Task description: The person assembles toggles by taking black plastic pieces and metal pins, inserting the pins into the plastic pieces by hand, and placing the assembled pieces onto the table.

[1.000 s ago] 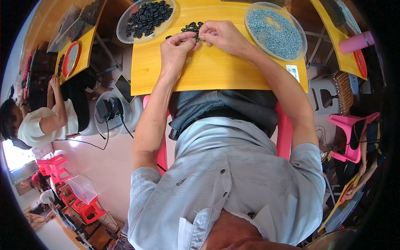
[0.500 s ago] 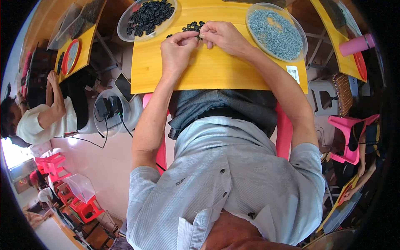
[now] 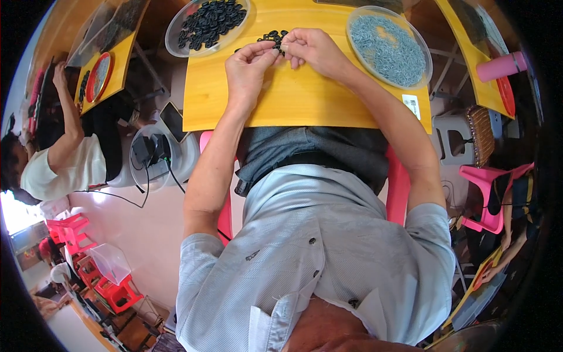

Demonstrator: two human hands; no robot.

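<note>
My left hand [image 3: 247,69] and my right hand [image 3: 312,51] meet fingertip to fingertip over the yellow table [image 3: 311,100]. Both are closed in a pinch. A small black plastic part [image 3: 280,53] shows between the fingertips, mostly covered by them; whether the right fingers also hold something tiny is hidden. Just beyond the fingers lies a loose pile of black oval parts [image 3: 273,36]. At the far left stands a clear round tub [image 3: 170,35] heaped with similar black parts [image 3: 214,23]. A second clear tub [image 3: 430,64] at the far right holds many small silvery screw-like pieces [image 3: 387,50].
A white label [image 3: 411,105] sticks to the table's near right corner. On my left a co-worker in a white top [image 3: 64,164] sits at another yellow table with a red tray [image 3: 98,77]. A pink bottle [image 3: 501,66] lies on the right-hand table. Pink stools [image 3: 487,199] stand nearby.
My hands stay together at nearly the same spot, with the fingers shifting slightly around the small part. The co-worker on the left has reached an arm farther forward.
</note>
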